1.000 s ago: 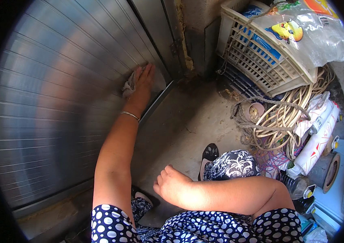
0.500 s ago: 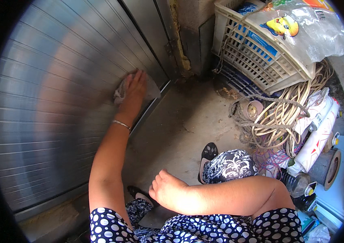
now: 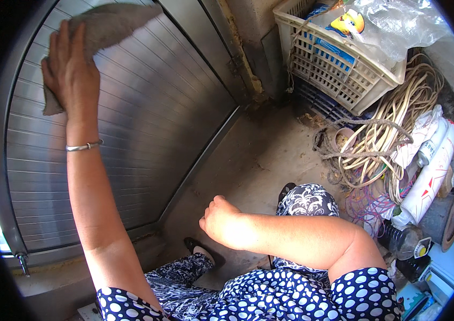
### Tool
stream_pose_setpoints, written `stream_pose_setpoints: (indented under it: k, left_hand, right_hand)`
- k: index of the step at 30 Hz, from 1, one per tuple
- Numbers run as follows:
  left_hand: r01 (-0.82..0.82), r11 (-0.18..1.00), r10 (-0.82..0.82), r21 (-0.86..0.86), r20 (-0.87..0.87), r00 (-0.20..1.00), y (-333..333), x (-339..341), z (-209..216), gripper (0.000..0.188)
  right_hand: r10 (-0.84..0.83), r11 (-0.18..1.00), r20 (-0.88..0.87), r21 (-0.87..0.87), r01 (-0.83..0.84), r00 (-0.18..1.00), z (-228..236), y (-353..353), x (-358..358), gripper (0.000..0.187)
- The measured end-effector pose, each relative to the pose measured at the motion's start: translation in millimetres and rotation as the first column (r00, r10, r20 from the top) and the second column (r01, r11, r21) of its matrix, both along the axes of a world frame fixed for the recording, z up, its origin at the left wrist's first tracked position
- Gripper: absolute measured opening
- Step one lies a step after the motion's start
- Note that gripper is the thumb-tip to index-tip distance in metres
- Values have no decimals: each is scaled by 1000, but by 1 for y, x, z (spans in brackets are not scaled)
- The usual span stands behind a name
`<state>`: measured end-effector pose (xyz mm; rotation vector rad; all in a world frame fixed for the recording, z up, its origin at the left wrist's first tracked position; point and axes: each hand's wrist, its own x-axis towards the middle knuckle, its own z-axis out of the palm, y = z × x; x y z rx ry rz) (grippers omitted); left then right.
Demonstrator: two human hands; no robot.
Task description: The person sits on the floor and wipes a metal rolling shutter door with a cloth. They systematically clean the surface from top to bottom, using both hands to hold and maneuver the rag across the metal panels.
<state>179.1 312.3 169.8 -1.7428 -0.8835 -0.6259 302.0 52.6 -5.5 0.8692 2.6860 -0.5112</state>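
My left hand (image 3: 72, 80) is raised at the upper left, pressing a grey cloth (image 3: 112, 27) against a ribbed metal door (image 3: 147, 139). The cloth fans out beyond my fingertips, and one corner hangs below my thumb side. A silver bangle (image 3: 84, 146) circles that wrist. Bent across my body, my right hand (image 3: 220, 222) is loosely closed in front of my waist, touching neither the door nor the cloth. Nothing shows in its curled fingers.
A pale plastic crate (image 3: 339, 67) holding plastic bags stands at the far right. Beside it lie coiled cables (image 3: 382, 139), a white roll (image 3: 429, 174), dark bottles (image 3: 401, 241) and a metal cylinder (image 3: 443, 222). The concrete floor (image 3: 237, 166) runs up to the door's lower edge.
My left hand has swept the cloth from low near the door's bottom edge to its upper left. My right hand stays closed near my waist. The view has shifted, showing more of the door's left frame.
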Motion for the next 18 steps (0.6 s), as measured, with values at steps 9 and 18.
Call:
stream_pose_setpoints:
  k: [9, 18]
  left_hand:
    - [-169, 965, 132, -200, -187, 974, 1, 40, -68, 55]
    - [-31, 816, -135, -577, -242, 961, 10, 43, -211, 49]
  right_hand:
    - [3, 1000, -11, 7, -3, 1000, 2, -2, -3, 45]
    - [4, 1000, -45, 16, -3, 999, -1, -8, -3, 41]
